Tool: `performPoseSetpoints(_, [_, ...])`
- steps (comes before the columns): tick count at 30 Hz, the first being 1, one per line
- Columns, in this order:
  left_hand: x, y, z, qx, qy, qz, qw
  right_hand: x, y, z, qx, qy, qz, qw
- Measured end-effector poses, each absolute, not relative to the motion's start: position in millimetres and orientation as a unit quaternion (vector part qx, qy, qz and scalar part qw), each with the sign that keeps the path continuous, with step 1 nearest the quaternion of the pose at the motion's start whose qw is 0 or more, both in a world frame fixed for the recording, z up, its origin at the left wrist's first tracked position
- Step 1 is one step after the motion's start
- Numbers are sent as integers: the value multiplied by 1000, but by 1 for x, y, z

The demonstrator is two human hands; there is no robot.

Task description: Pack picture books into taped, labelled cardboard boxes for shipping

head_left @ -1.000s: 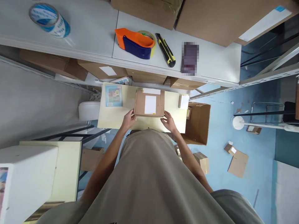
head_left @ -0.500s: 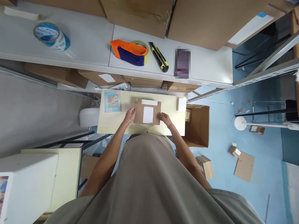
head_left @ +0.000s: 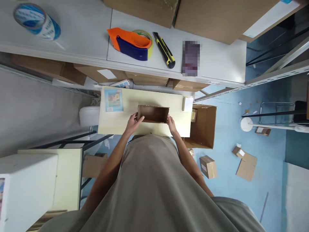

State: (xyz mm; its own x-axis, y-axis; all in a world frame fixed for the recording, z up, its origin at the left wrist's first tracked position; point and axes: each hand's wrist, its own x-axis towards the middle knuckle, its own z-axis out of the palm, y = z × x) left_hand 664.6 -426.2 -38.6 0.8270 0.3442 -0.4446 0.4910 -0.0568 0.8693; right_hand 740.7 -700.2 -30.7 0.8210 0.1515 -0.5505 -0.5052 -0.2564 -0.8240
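Note:
A small brown cardboard box (head_left: pixel 154 112) is held between both hands over the pale yellow table (head_left: pixel 113 124), its open side facing up so that the hollow inside shows. My left hand (head_left: pixel 133 123) grips the left end, with the thumb over the near rim and the fingers around the outside. At the right end, my right hand (head_left: pixel 171 124) is closed on the box wall. A blue printed booklet or packet (head_left: pixel 113 100) lies to the left of my left hand. Beyond my right hand sits a small white box (head_left: pixel 187 104).
On the shelf above lie a tape dispenser (head_left: pixel 130 43), a yellow-black box cutter (head_left: pixel 164 50) and a blue-white tape roll (head_left: pixel 36 22). A large open carton (head_left: pixel 204 127) stands right of the table. Flattened cardboard (head_left: pixel 246 167) and a closed box (head_left: pixel 208 167) are on the blue floor.
The box has turned from showing its labelled face to showing its open inside. Both hands have stayed at its ends, and the left thumb has come over the rim. The view has shifted slightly.

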Motion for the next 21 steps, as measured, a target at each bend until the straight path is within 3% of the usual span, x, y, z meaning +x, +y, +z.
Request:
performPoseSetpoints(3, [661,-429,-43,749,316,-34,581,744,-698,-33,-754,81,281,588])
performPoseSetpoints(9, [664,-388,-46,737,275,-89,610,755,-705,-15,-788,103,239,558])
performPoseSetpoints(15, [690,-294,-78,837,410,-64,356,753,-701,22,-829,98,145,532])
performPoseSetpoints(21, [725,-267,-109,896,340,-123,258,741,-675,52,-841,99,114,519])
